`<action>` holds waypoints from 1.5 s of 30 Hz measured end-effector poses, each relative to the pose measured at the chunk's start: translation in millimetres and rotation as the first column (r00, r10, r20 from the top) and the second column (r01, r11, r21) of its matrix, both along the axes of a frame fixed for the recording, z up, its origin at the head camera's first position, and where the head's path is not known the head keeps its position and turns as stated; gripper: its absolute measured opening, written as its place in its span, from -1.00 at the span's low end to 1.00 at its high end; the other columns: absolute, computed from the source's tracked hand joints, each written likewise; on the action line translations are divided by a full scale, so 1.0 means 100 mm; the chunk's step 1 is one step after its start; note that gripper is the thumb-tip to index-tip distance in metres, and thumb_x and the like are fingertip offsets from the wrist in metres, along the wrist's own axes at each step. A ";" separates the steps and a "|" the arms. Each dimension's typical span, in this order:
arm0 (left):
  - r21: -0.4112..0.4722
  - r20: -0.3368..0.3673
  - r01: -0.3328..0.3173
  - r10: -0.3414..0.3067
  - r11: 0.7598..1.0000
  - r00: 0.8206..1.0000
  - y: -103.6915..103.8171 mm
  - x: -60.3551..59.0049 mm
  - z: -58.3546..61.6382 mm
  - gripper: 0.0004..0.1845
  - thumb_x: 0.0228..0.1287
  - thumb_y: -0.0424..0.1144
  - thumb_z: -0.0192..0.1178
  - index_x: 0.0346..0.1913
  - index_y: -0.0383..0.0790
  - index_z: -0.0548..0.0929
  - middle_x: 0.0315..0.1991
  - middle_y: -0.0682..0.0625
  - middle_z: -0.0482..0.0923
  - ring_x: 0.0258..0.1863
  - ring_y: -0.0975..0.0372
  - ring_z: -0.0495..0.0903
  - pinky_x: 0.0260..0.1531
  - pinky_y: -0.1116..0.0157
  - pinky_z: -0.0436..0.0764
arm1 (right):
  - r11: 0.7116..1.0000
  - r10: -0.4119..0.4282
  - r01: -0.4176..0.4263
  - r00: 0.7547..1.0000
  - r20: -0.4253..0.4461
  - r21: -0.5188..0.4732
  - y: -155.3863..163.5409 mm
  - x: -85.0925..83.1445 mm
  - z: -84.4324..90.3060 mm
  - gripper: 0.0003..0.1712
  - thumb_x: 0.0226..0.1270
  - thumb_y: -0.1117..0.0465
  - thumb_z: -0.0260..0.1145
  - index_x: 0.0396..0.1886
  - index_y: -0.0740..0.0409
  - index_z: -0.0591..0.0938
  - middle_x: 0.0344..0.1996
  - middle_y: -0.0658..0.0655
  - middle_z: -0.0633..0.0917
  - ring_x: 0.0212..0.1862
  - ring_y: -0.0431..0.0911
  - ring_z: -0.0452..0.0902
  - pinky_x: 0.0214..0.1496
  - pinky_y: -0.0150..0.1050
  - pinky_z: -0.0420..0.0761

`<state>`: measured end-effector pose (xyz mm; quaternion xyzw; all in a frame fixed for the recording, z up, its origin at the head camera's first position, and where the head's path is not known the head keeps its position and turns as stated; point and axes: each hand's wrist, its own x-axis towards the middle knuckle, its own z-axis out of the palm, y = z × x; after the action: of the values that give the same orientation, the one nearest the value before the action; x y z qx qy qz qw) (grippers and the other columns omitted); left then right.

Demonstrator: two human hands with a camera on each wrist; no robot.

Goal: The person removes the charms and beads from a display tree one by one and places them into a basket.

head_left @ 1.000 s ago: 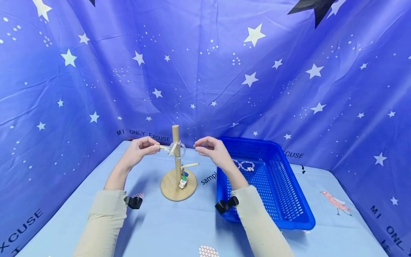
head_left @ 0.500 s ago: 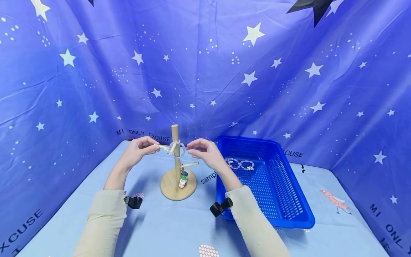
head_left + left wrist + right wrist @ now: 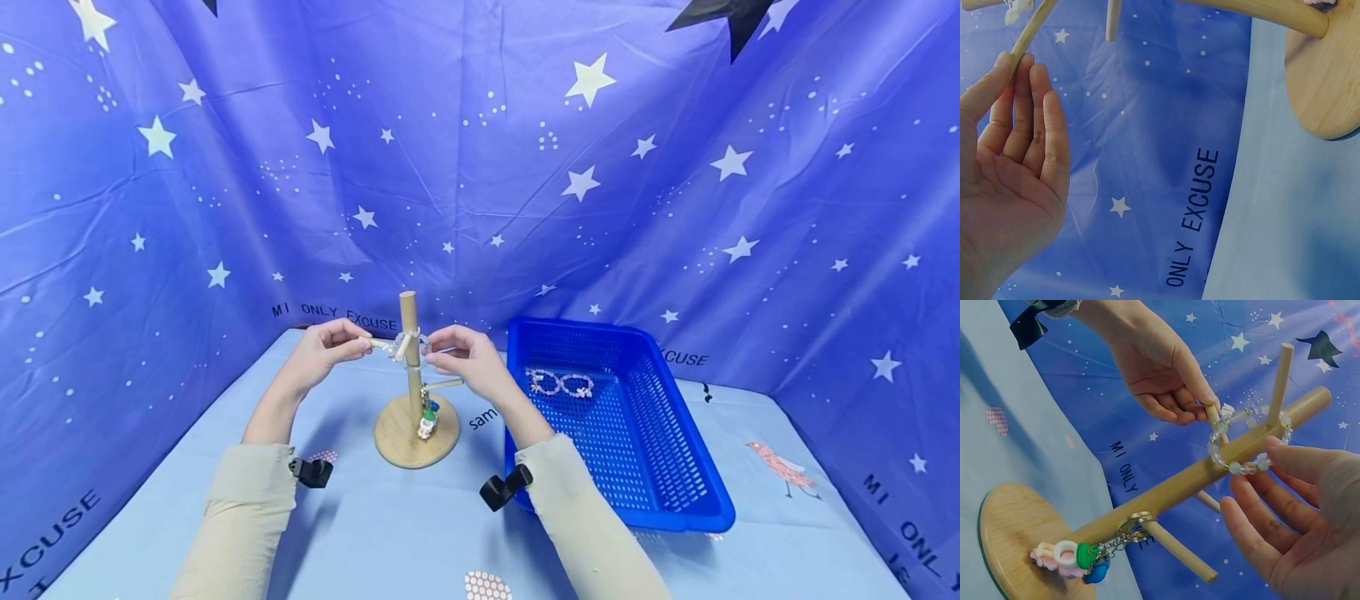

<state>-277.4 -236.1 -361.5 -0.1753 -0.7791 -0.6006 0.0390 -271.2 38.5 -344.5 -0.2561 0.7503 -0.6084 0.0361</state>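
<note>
One wooden stand (image 3: 415,392) left of centre in the head view, four pegs (image 3: 1182,549) visible on it in the right wrist view, plus one beaded bracelet (image 3: 1235,467) and one bunch of charms (image 3: 1088,555), charm count unclear. One blue basket (image 3: 675,523) at centre right, at least two beaded loops (image 3: 581,394) inside. Two hands mid-frame, left hand (image 3: 330,343) and right hand (image 3: 474,364), two black wrist straps (image 3: 311,472) below.

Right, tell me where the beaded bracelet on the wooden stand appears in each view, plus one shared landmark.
Head: the bracelet is left of centre, at the stand's upper part.
Left wrist: top left edge; only a pale bit shows, seemingly the bracelet.
Right wrist: the bracelet, a loop right of centre.
Landmark: the round base, below centre in head, top right in left wrist, lower left in right wrist.
</note>
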 end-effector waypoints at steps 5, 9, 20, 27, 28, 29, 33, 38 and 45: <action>0.003 0.003 0.001 -0.001 1.000 1.000 0.00 0.00 0.00 -0.97 0.39 -0.31 0.24 -0.19 -0.12 0.66 -0.32 0.27 0.70 -0.25 0.40 0.68 -0.08 0.49 0.68 | 0.996 -0.045 0.045 0.999 -0.002 -0.074 -0.04 0.03 0.00 -0.73 0.34 0.40 0.31 0.00 0.41 0.60 -0.07 0.42 0.71 -0.16 -0.05 0.75 -0.02 -0.16 0.77; 0.003 0.002 -0.001 0.001 1.000 1.000 0.01 0.00 0.01 -0.96 0.39 -0.31 0.23 -0.20 -0.10 0.66 -0.32 0.27 0.71 -0.25 0.41 0.68 -0.08 0.49 0.68 | 0.989 -0.082 0.079 0.996 -0.023 -0.124 -0.06 0.05 0.01 -0.76 0.34 0.42 0.31 -0.04 0.44 0.61 -0.13 0.42 0.71 -0.22 -0.15 0.73 -0.07 -0.21 0.78; -0.011 0.000 -0.005 0.005 1.000 1.000 0.00 0.01 0.02 -0.96 0.39 -0.30 0.23 -0.16 -0.17 0.65 -0.34 0.28 0.70 -0.27 0.42 0.67 -0.09 0.50 0.68 | 0.976 -0.137 0.124 0.989 -0.057 -0.181 -0.08 0.11 0.07 -0.84 0.34 0.40 0.33 -0.13 0.38 0.66 -0.18 0.39 0.74 -0.23 -0.16 0.75 -0.10 -0.22 0.78; -0.009 -0.006 -0.001 0.001 1.000 1.000 0.00 0.01 0.02 -0.95 0.40 -0.30 0.23 -0.16 -0.18 0.65 -0.33 0.26 0.70 -0.26 0.42 0.67 -0.09 0.49 0.68 | 0.972 -0.123 0.108 0.991 -0.059 -0.210 -0.10 0.18 0.12 -0.84 0.31 0.41 0.35 -0.15 0.40 0.66 -0.19 0.37 0.75 -0.25 -0.18 0.75 -0.11 -0.21 0.78; -0.009 -0.006 -0.001 0.001 1.000 1.000 0.00 0.01 0.01 -0.95 0.40 -0.30 0.23 -0.16 -0.18 0.65 -0.33 0.26 0.70 -0.26 0.42 0.67 -0.09 0.49 0.68 | 0.972 -0.120 0.105 0.991 -0.060 -0.210 -0.10 0.19 0.13 -0.84 0.31 0.41 0.35 -0.15 0.40 0.66 -0.18 0.37 0.75 -0.25 -0.19 0.75 -0.11 -0.20 0.78; -0.010 -0.005 -0.004 0.004 1.000 1.000 0.01 0.01 0.01 -0.95 0.39 -0.30 0.23 -0.16 -0.18 0.65 -0.33 0.25 0.70 -0.27 0.42 0.67 -0.09 0.49 0.68 | 0.972 -0.116 0.101 0.991 -0.061 -0.211 -0.10 0.19 0.14 -0.84 0.31 0.41 0.35 -0.15 0.40 0.66 -0.18 0.38 0.75 -0.26 -0.19 0.75 -0.11 -0.20 0.78; -0.012 -0.003 -0.007 0.007 1.000 1.000 0.01 0.01 0.01 -0.94 0.40 -0.29 0.23 -0.16 -0.19 0.65 -0.32 0.25 0.70 -0.26 0.42 0.67 -0.10 0.49 0.69 | 0.975 -0.104 0.090 0.993 -0.062 -0.204 -0.11 0.23 0.17 -0.85 0.32 0.41 0.34 -0.15 0.39 0.65 -0.17 0.37 0.75 -0.25 -0.19 0.74 -0.10 -0.20 0.78; -0.010 -0.001 -0.003 0.003 1.000 1.000 0.00 0.02 0.01 -0.95 0.40 -0.29 0.23 -0.16 -0.16 0.65 -0.31 0.25 0.69 -0.24 0.40 0.68 -0.09 0.50 0.68 | 0.980 -0.083 0.069 0.994 -0.070 -0.186 -0.12 0.27 0.19 -0.85 0.33 0.39 0.34 -0.14 0.37 0.66 -0.15 0.36 0.74 -0.23 -0.17 0.75 -0.09 -0.21 0.78; -0.009 -0.002 -0.005 0.005 1.000 1.000 0.00 0.01 0.00 -0.92 0.40 -0.30 0.23 -0.15 -0.23 0.64 -0.32 0.27 0.70 -0.22 0.33 0.70 -0.10 0.49 0.69 | 0.985 -0.050 0.034 0.995 -0.090 -0.167 -0.12 0.33 0.23 -0.85 0.34 0.38 0.33 -0.14 0.37 0.65 -0.13 0.37 0.74 -0.21 -0.15 0.75 -0.10 -0.21 0.78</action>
<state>-276.9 -236.0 -361.7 -0.1743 -0.7822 -0.5968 0.0406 -238.3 26.1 -321.4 -0.2706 0.7034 -0.6564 -0.0335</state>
